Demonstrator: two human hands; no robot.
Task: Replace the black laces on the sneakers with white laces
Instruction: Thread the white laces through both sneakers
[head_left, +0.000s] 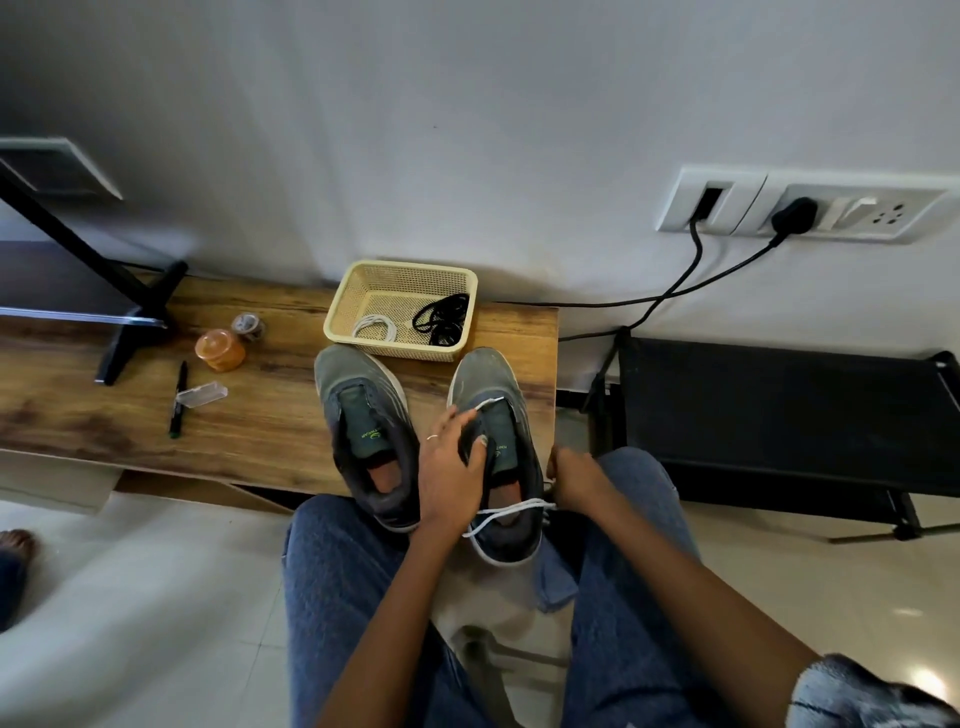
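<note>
Here, the left hand (451, 480) pinches a white lace (511, 512) at the lower eyelets of the right sneaker (496, 452), thumb pressing its tongue; the right hand (574, 475) grips the same lace beside the shoe's outer edge. Both grey sneakers lie lengthwise on the wooden counter (249, 415), toes toward the wall, heels toward the person. Green tongue lettering on the left sneaker (366, 431) is too small to read. Beyond the toes, a cream basket (343, 317) holds coiled black laces (441, 319) and another white lace (374, 327).
</note>
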